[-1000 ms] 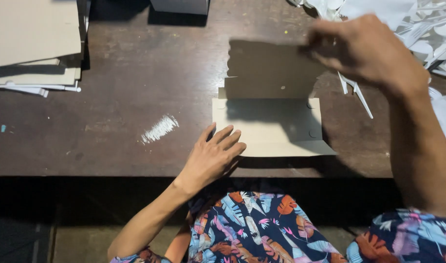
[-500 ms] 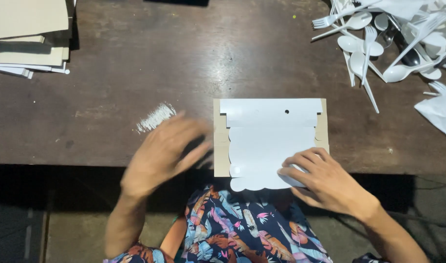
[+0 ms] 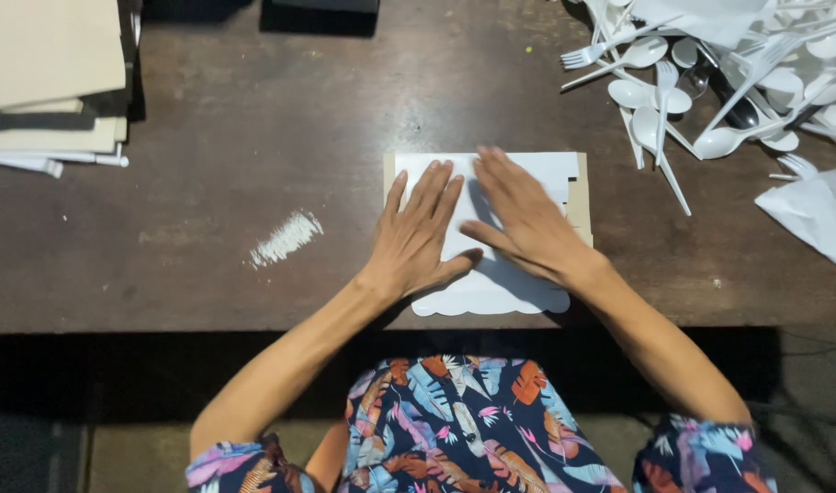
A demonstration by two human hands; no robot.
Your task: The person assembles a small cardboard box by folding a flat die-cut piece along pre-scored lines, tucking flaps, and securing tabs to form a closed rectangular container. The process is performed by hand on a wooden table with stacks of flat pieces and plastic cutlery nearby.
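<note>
A white sheet (image 3: 491, 288) with a scalloped near edge lies flat on a tan cardboard piece (image 3: 579, 196) near the front edge of a dark wooden table (image 3: 254, 119). My left hand (image 3: 423, 233) lies palm down on the left half of the sheet, fingers spread and pointing away from me. Beside it, my right hand (image 3: 523, 219) presses flat on the right half, thumb stretched toward the left hand. Neither hand grips anything.
A stack of tan cardboard sheets (image 3: 48, 64) sits at the far left corner. White plastic forks and spoons (image 3: 710, 82) are heaped at the far right, with a white folded paper (image 3: 810, 215) beside them. A white powdery smear (image 3: 286, 237) marks the table left of the sheet.
The sheet, raised and folded back a second ago, now lies flat. My right hand came down from the far right, and both hands moved onto the sheet and press it.
</note>
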